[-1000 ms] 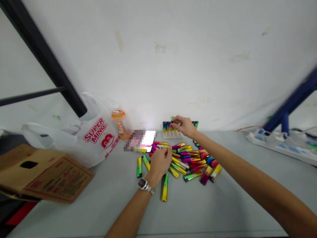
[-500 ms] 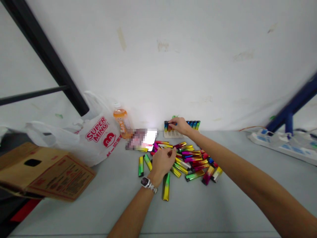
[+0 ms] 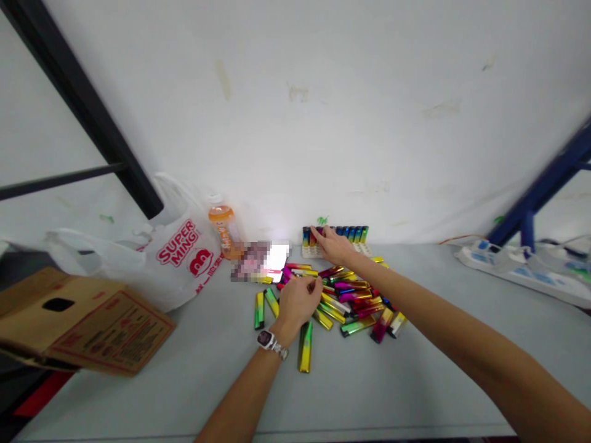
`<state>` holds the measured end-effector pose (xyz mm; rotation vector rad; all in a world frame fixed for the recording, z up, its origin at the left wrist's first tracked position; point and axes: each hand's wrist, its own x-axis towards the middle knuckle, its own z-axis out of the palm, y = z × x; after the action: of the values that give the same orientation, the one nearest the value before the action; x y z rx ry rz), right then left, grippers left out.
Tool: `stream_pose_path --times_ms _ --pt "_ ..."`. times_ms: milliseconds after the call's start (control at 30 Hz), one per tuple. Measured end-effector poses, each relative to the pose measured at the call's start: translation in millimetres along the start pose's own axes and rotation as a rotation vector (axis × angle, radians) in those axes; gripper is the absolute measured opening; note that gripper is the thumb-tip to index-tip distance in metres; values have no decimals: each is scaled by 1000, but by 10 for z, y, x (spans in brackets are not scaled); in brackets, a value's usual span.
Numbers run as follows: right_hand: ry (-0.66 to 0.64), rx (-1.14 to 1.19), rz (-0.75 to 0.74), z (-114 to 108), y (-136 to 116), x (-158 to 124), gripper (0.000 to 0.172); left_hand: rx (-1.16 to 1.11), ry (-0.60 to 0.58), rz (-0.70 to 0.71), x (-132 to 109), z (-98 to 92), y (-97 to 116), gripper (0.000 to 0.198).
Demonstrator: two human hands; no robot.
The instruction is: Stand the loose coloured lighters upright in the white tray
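Note:
Shiny, multicoloured cigarette lighters (image 3: 354,297) lie in a loose pile on the grey table. My left hand (image 3: 299,301), with a watch (image 3: 265,339) on its wrist, is over the pile's left side; its fingers are curled together, and what they may hold is hidden. At the back, a row of lighters (image 3: 351,234) stands upright in a pale rack (image 3: 364,250) with open holes along its front. My right hand (image 3: 333,246) reaches over this rack, index finger stretched out onto the top of a standing lighter near the left end. It partly hides the row's middle.
Left of the pile lie a phone (image 3: 278,258) and an orange drink bottle (image 3: 224,231). Farther left are a white plastic bag (image 3: 180,261) and a cardboard box (image 3: 111,326). A white power strip (image 3: 512,266) lies at right. The wall (image 3: 351,135) rises behind the rack.
My right hand has shifted slightly left and down along the rack, its pinch loosened to an extended index finger on a lighter. My left hand stays over the pile. The view has shifted slightly.

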<state>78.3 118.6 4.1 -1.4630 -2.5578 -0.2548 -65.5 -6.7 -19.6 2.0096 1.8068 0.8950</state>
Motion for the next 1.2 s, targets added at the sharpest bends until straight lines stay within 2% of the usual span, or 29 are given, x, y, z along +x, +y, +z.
stream_pose_path --times_ms 100,200,267,333,467,633,833,933,1067,1133,1200 --pt "5 16 2 -42 -36 -24 65 85 -17 13 -17 -89 -37 39" --pt "0 80 -57 -107 -118 -32 52 186 -44 -12 -77 -178 -103 34" --pt "-71 148 -118 -138 -189 -3 36 229 -64 -41 -124 -209 -146 33" --pt "-189 218 -155 -144 -259 64 30 254 -72 -60 -157 -212 -177 34" --pt "-392 278 -170 -91 -359 283 28 277 -58 -63 -163 -176 -206 34" --pt "-516 231 -123 -25 -386 482 31 269 -43 -49 -140 -156 -230 35" --pt "-420 295 -119 -13 -248 393 24 229 -10 -38 -144 -137 -257 36" --pt "-333 371 -107 -51 -142 262 22 151 64 -31 -124 -127 -291 37" --pt "-180 563 -53 -144 -61 -37 21 -94 211 -11 -26 -154 -299 35" --pt "-106 663 6 -189 -62 -221 19 -248 240 17 59 -167 -251 28" --pt "-62 780 44 -222 -81 -394 19 -348 238 -6 160 -154 -168 33"
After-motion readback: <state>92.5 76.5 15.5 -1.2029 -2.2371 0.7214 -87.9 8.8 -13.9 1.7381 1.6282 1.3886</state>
